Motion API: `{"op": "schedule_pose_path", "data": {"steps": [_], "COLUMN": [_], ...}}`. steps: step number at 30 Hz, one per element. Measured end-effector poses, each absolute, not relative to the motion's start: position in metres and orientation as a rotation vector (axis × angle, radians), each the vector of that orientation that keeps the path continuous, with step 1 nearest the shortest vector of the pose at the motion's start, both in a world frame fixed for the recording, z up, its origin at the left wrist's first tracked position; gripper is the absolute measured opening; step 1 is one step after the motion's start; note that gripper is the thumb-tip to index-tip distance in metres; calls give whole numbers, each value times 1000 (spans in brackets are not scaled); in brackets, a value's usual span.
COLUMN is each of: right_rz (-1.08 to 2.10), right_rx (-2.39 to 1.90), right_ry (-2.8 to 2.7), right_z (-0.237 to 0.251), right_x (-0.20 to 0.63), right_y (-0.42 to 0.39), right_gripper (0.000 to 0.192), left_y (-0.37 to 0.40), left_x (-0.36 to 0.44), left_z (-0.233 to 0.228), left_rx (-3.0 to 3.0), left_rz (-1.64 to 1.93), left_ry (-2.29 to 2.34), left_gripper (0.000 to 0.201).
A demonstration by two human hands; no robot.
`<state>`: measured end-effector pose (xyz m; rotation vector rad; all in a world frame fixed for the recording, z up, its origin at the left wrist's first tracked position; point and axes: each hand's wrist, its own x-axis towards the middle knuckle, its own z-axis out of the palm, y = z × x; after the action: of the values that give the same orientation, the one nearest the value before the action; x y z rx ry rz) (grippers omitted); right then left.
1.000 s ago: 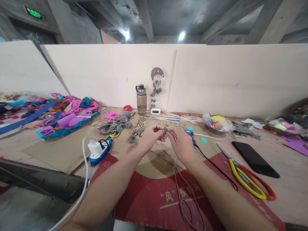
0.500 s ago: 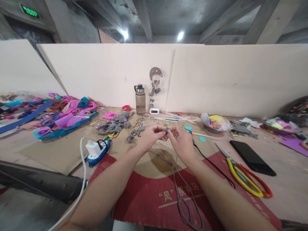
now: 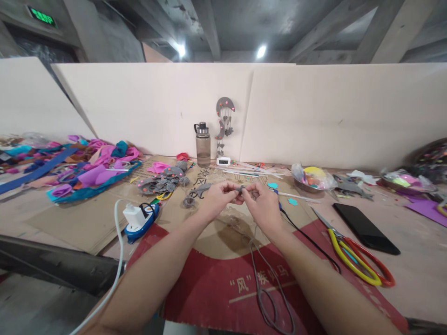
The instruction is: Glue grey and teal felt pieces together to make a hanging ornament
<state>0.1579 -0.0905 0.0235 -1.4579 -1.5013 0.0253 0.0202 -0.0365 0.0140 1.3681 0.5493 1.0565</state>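
My left hand (image 3: 222,199) and my right hand (image 3: 261,204) meet above the cardboard, fingertips pinched together. Between them is a small grey felt piece (image 3: 240,189), mostly covered by the fingers, so its shape is unclear. Both hands grip it. Thin grey cord (image 3: 254,270) runs below the hands and loops over the red part of the cardboard (image 3: 199,288). Left of my left hand lie a small coil of grey cord (image 3: 189,202) and a pile of grey felt pieces (image 3: 164,180). Two turquoise cutouts (image 3: 292,201) lie beyond my right hand.
Scissors (image 3: 356,260) with yellow and red handles and a black phone (image 3: 366,228) lie at right. A blue power strip (image 3: 141,227) with a white cable sits at left. Behind stand a water bottle (image 3: 203,149), a small white clock (image 3: 223,161) and a grey moon-shaped hanging ornament (image 3: 225,105).
My fingers have shifted slightly around the grey felt piece, which is now more hidden. The rest of the scene moves only a little with the camera.
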Motion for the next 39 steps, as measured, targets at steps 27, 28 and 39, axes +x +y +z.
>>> {"op": "schedule_pose_path", "data": {"steps": [27, 28, 39], "right_rz": [186, 205, 588], "right_rx": [-1354, -1351, -1375], "right_ry": [-1571, -1573, -1333], "right_z": [21, 20, 22], "right_x": [159, 160, 182], "right_y": [-88, -87, -75], "right_gripper": [22, 20, 17], "left_y": [-35, -35, -32], "left_x": [19, 19, 14], "left_z": [14, 14, 17], "left_rx": [1433, 1446, 1361], "left_rz": [1155, 1149, 999], "left_ry": [680, 671, 656], "left_gripper": [27, 28, 28]}}
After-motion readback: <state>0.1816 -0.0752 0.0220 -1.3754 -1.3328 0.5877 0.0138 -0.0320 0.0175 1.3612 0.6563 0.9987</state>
